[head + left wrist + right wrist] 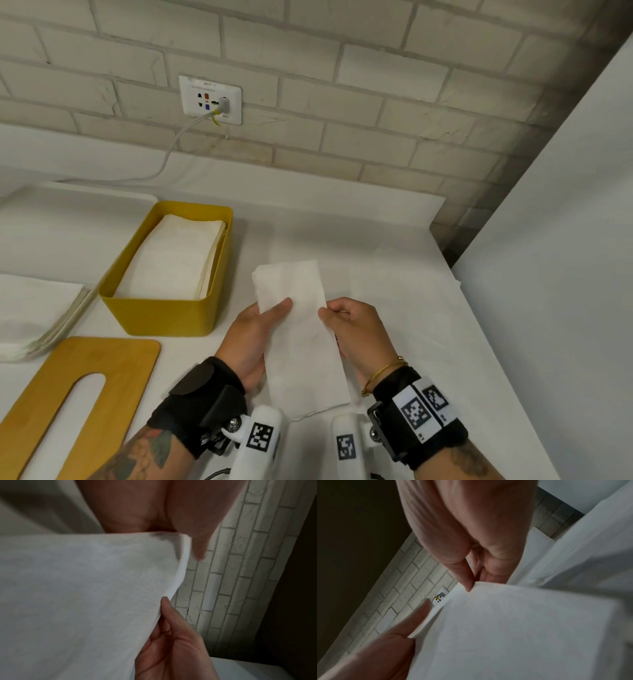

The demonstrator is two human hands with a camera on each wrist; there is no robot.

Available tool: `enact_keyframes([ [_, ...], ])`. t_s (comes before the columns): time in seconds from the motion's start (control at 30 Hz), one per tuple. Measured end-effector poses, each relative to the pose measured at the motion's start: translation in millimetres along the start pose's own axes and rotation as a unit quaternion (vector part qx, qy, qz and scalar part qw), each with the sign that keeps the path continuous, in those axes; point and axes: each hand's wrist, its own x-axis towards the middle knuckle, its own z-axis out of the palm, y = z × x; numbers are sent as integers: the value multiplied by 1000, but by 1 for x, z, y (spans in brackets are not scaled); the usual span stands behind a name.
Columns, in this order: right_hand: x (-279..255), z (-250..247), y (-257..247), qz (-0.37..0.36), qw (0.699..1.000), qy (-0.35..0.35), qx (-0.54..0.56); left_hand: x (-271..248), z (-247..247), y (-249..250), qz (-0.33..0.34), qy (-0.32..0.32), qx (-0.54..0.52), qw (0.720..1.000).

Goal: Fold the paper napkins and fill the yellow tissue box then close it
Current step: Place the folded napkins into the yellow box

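A folded white napkin [301, 339] is held up in front of me as a long strip. My left hand [255, 329] grips its left edge, thumb on top. My right hand [349, 325] pinches its right edge. The yellow tissue box [164, 311] stands open to the left, with a stack of folded napkins [174, 260] inside. Its wooden lid [68, 394], with a long slot, lies flat at the front left. In the left wrist view the napkin [77, 601] fills the frame beside my left hand [171, 513]. In the right wrist view my right hand [469, 534] pinches the napkin [513, 628].
A pile of unfolded white napkins [34, 315] lies at the left edge. A wall socket [210, 99] with a plugged white cable sits on the brick wall behind. The white table [376, 240] ends at the right, next to a white panel [565, 240].
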Motion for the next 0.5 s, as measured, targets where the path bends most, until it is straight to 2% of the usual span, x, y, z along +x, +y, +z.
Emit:
enact_keyframes([
  [0.17,-2,-5,10,44,998,-33,27,3,0,1,1,19,13,1000],
  [0.27,-10,-11,19,62,996,-68,11,4,0,9,13,31,15,999],
  [0.4,-29,-28,23,119,984,-123,47,3,-1,23,29,34,23,999],
  [0.5,-35,-47,19,119,982,-150,2,1,-1,28,35,34,21,999],
])
